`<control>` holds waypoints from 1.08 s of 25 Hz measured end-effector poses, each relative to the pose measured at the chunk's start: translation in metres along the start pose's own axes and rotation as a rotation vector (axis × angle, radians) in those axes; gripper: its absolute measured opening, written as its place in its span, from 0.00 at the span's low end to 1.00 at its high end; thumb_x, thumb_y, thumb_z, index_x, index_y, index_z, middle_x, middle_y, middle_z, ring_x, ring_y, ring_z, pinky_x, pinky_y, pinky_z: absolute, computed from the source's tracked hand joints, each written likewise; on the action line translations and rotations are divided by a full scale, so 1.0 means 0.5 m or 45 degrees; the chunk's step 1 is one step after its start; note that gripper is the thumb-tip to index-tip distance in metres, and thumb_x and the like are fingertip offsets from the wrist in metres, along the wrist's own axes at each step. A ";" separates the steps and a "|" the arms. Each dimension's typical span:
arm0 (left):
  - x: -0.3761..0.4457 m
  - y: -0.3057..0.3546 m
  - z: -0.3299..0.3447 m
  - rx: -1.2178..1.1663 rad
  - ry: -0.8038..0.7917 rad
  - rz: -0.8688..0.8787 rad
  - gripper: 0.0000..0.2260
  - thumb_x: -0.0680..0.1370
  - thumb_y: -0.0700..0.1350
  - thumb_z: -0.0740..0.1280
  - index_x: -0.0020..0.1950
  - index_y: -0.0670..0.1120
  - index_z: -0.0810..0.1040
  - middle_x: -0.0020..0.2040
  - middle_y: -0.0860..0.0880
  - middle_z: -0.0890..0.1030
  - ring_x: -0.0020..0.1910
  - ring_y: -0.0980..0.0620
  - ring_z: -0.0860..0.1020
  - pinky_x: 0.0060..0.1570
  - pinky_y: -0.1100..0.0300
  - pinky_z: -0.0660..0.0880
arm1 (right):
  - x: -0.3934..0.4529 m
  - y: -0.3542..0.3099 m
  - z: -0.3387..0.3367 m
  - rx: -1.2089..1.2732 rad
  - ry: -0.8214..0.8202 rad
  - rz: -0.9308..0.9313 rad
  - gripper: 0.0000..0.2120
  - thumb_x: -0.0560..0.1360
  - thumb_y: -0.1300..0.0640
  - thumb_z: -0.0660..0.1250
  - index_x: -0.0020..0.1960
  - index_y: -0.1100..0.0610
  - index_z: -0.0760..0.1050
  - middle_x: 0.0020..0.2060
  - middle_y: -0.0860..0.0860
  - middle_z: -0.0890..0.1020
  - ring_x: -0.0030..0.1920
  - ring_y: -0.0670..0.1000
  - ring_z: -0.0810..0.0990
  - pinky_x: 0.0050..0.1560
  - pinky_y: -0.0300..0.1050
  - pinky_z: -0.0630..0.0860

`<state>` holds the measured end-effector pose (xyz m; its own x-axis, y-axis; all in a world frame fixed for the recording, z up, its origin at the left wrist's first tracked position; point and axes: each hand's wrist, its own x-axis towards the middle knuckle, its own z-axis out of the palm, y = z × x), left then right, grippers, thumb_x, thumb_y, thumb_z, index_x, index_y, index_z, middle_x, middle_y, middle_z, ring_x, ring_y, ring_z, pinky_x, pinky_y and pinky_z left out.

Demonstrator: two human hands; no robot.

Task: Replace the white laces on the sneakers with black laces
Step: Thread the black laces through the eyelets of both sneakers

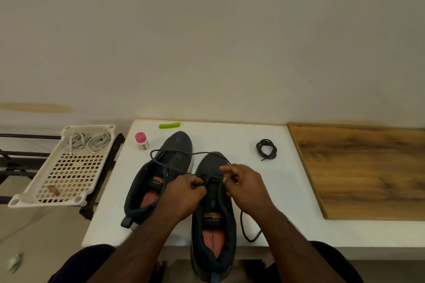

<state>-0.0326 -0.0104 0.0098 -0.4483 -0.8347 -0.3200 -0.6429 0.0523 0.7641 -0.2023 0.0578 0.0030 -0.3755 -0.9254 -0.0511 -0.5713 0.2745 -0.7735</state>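
Note:
Two dark grey sneakers stand on the white table [230, 135]. The left sneaker [158, 179] has no lace. Over the right sneaker [213, 218] my left hand [184, 193] pinches a black lace [174, 153] at the eyelets, and the lace loops away across the left sneaker's toe. My right hand [243, 186] pinches the lace's other side near the right eyelets; a loose end trails down to the table's front edge. A second black lace [266, 149] lies coiled at the back right. The white laces [88, 141] lie in a white plastic basket [30, 193].
The basket sits on a dark metal rack [101, 181] left of the table. A pink-capped small bottle [141, 141] and a green plastic clip [169, 125] lie at the table's back left. A wooden board [368, 172] covers the right side.

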 end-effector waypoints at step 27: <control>0.006 -0.006 0.005 -0.083 -0.019 -0.021 0.07 0.78 0.46 0.67 0.53 0.51 0.83 0.42 0.52 0.84 0.41 0.54 0.82 0.47 0.55 0.80 | 0.005 0.004 -0.023 0.207 0.153 0.248 0.10 0.78 0.62 0.64 0.51 0.49 0.82 0.43 0.46 0.84 0.43 0.48 0.83 0.50 0.50 0.82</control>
<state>-0.0337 -0.0114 0.0052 -0.4475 -0.8269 -0.3406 -0.6084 0.0024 0.7936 -0.2128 0.0592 0.0088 -0.5563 -0.8190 -0.1410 -0.3588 0.3897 -0.8482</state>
